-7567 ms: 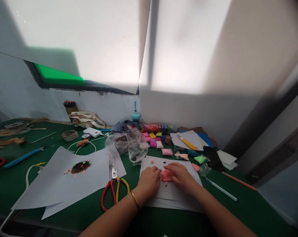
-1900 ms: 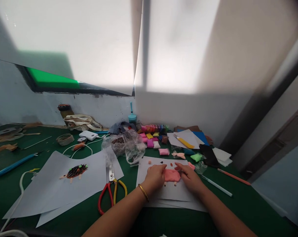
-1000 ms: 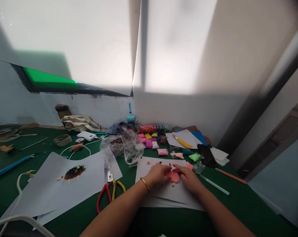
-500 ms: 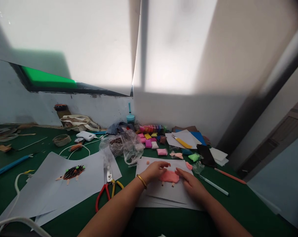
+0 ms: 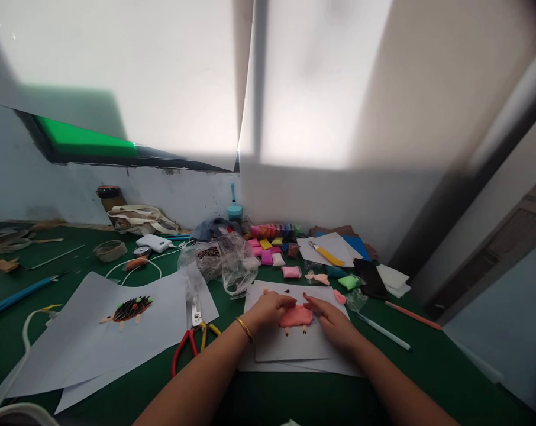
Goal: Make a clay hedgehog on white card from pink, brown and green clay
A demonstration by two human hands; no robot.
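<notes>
pink clay (image 5: 297,318) sits flat on the paper (image 5: 294,351); left hand (image 5: 270,309) by its 9 o'clock, right hand (image 5: 333,321) by its 3, both relaxed, gripping nothing, probably bracketing it so it won't slide.

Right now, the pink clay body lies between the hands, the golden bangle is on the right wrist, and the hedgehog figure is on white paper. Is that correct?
Not quite: the head view shows the golden bangle on the left wrist, not the right. The pink clay body lies between the hands, and the hedgehog figure is on white paper.
</notes>
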